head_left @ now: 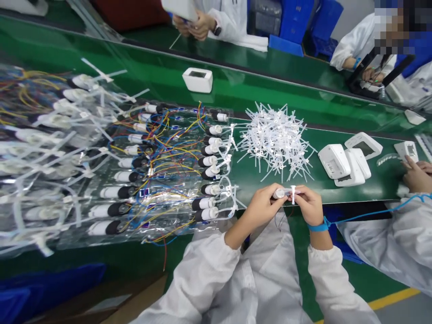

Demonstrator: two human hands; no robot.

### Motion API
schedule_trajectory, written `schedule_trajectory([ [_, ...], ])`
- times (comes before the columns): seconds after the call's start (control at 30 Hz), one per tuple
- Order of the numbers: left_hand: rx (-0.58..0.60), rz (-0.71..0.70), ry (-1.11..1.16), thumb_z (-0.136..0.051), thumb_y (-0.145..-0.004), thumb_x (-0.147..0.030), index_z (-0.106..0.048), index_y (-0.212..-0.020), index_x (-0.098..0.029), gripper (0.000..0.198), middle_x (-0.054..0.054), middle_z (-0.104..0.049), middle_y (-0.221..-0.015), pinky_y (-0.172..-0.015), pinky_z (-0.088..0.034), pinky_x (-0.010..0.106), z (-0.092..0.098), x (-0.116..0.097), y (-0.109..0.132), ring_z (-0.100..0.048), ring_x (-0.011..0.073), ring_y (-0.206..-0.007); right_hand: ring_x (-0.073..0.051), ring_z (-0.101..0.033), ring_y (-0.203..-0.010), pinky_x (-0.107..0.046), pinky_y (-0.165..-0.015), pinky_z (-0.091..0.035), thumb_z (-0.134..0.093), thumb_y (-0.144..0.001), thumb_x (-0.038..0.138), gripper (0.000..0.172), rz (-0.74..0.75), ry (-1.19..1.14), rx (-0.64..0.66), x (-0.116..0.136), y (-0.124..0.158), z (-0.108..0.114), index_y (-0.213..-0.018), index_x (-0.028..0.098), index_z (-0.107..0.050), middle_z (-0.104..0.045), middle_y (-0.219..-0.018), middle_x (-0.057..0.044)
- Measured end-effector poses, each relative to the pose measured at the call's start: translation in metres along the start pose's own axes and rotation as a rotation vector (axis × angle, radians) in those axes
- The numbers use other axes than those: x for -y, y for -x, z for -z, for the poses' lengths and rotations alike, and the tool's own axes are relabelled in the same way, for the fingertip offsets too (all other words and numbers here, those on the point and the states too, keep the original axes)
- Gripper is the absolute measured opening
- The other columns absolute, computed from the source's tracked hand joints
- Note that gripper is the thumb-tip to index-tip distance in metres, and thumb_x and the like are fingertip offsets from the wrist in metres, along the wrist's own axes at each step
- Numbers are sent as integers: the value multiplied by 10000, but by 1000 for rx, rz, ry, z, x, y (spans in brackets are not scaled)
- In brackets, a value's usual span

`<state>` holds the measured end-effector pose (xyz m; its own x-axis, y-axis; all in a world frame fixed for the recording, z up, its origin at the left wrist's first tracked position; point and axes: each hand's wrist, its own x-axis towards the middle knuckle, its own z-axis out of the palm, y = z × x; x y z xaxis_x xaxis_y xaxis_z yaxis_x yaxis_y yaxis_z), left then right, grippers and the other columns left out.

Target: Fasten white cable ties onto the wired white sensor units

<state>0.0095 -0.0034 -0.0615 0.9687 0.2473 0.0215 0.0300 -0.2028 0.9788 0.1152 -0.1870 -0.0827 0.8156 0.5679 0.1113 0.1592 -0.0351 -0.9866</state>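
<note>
In front of my lap, at the table's near edge, my left hand is closed around a small white cylindrical part, like a miniature pump, with thin dark wires hanging below it. My right hand, a blue strap at its wrist, pinches a white T-shaped tube piece against the cylinder's end. Whether the two are joined is too small to tell. Just beyond my hands lies a heap of similar white tube pieces. To the left, rows of white cylinders with black sleeves and coloured wires lie on clear plastic.
White device housings sit on the green table to the right, and another white device stands farther back. At the right edge a neighbour's hand touches a white unit. Two people work across the table. Blue bins stand behind.
</note>
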Motion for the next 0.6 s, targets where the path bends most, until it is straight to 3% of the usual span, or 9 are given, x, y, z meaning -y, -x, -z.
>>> schedule_trajectory([
  [0.1,22,2,-33,-689,-984,-307,-759,-1029,-210,128,37,-811,-987,-792,-529,275,1,-1,-1,-729,200,-882,-213,-781,-825,-349,-804,-675,-896,-911,399,154,-32,-56,-10,1,-2,-2,-937,253,-857,-830,-938,-46],
  [0.23,61,50,21,-679,-983,-350,-743,-1013,-195,170,27,-789,-911,-725,-542,276,3,-2,-1,-724,185,-766,-204,-783,-781,-349,-794,-688,-932,-870,434,243,-113,-156,22,1,-4,-4,-957,224,-846,-818,-908,-40],
  [0.4,69,79,80,-671,-974,-374,-726,-988,-192,191,22,-777,-879,-690,-557,271,0,4,-1,-726,180,-718,-193,-774,-829,-335,-837,-676,-952,-852,445,280,-126,-211,47,3,-4,-5,-959,216,-830,-806,-1001,-47],
  [0.6,68,55,34,-679,-976,-387,-755,-995,-189,212,32,-779,-895,-693,-531,268,-3,11,0,-692,179,-734,-202,-755,-819,-346,-836,-640,-929,-876,473,276,-100,-172,72,3,-2,-3,-921,220,-828,-792,-928,-41],
])
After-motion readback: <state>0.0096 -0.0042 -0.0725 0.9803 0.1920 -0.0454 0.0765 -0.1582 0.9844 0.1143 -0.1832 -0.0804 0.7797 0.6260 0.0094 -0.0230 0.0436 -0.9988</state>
